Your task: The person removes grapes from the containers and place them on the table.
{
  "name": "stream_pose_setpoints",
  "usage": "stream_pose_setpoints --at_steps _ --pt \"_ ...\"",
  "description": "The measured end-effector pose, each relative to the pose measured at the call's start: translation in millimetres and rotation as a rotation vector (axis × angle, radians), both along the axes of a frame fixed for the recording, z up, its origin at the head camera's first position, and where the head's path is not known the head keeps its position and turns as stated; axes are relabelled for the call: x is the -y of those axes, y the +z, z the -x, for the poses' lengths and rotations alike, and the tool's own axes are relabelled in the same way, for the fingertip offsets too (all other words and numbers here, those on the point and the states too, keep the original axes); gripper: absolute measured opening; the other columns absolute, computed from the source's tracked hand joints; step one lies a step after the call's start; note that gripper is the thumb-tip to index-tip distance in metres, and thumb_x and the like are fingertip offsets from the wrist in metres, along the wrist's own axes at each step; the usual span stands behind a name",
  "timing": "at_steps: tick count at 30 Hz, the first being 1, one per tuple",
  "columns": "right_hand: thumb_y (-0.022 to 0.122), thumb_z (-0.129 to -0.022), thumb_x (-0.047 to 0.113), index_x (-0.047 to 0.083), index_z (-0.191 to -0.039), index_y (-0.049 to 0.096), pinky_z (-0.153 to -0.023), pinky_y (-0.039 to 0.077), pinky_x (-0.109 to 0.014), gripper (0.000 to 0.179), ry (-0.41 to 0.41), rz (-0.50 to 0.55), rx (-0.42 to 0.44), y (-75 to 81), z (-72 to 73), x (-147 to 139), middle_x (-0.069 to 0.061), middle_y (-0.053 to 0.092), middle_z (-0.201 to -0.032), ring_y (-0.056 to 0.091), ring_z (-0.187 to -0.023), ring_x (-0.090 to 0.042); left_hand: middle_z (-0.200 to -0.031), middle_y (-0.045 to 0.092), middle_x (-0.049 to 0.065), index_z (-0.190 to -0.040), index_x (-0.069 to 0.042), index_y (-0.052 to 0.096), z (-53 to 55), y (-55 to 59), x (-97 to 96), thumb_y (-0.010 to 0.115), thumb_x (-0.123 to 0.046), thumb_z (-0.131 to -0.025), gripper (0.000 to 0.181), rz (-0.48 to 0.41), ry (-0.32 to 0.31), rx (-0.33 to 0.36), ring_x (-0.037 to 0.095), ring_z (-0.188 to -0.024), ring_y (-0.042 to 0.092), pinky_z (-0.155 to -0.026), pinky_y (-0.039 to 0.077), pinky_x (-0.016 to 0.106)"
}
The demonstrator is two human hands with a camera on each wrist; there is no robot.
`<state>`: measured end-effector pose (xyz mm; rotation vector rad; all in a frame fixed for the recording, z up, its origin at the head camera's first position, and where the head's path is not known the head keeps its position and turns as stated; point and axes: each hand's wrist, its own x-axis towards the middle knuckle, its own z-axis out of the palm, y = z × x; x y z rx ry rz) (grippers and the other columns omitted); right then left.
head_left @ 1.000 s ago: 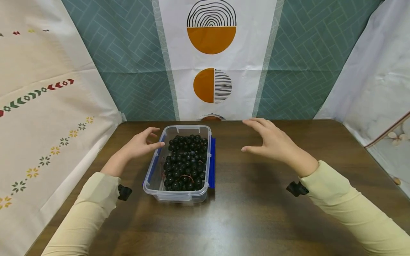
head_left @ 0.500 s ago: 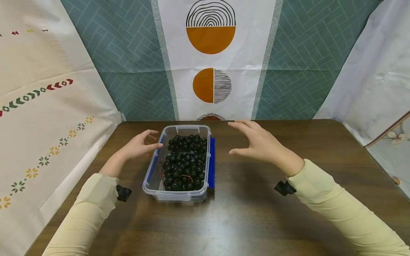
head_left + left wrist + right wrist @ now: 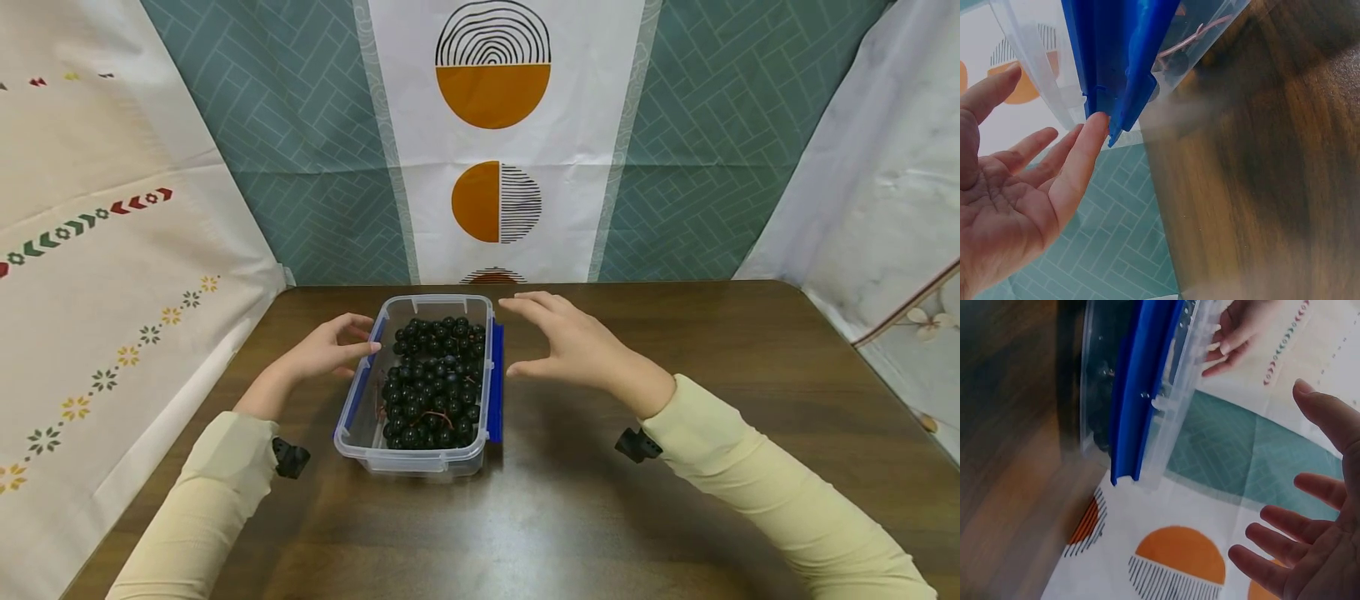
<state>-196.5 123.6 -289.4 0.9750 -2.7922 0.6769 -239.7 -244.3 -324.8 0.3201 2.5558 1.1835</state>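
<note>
A clear plastic food container (image 3: 427, 463) stands lidless on the table, holding dark grapes (image 3: 433, 387) with reddish stems. Blue flaps hang along its sides; the right flap (image 3: 496, 383) is folded down. My left hand (image 3: 318, 348) is at the container's left side, fingers spread and thumb by the rim. In the left wrist view a finger lies at the end of the blue left flap (image 3: 1116, 56); whether it presses there I cannot tell. My right hand (image 3: 573, 343) hovers apart from the container's right side, fingers spread, holding nothing.
The dark brown wooden table (image 3: 570, 517) extends to both sides and in front. Behind it hangs a teal and white cloth (image 3: 315, 167) with orange half-circles. Patterned white cloths (image 3: 112, 275) hang at the left and right.
My right hand has moved left and slightly down, close to the container's right side. The left hand has shifted very slightly at the rim. The container has stayed put.
</note>
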Motion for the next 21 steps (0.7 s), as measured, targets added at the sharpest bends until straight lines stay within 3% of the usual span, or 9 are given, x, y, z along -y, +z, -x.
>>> stream_pose_setpoints --at_steps 9,21 --pt "0.077 -0.077 0.043 0.016 -0.143 0.043 -0.099 0.044 -0.05 0.079 0.082 -0.045 -0.008 -7.1 -1.9 15.6 -0.011 0.044 -0.143 0.044 -0.128 -0.032 -0.138 0.037 0.029 -0.144 0.0 0.029 -2.1 -4.6 1.0 0.058 -0.032 -0.095 0.066 -0.024 0.014 0.036 0.04 -0.116 0.051 -0.08 0.056 0.044" --pt "0.076 -0.079 0.042 0.017 -0.144 0.041 -0.101 0.042 -0.049 0.078 0.134 -0.069 0.045 -13.9 -3.0 37.5 -0.01 0.043 -0.144 0.043 -0.129 -0.031 -0.139 0.036 0.027 -0.145 -0.004 0.028 -1.8 -8.3 4.0 0.058 -0.032 -0.095 0.065 -0.064 0.022 0.063 0.04 -0.119 0.048 -0.081 0.056 0.043"
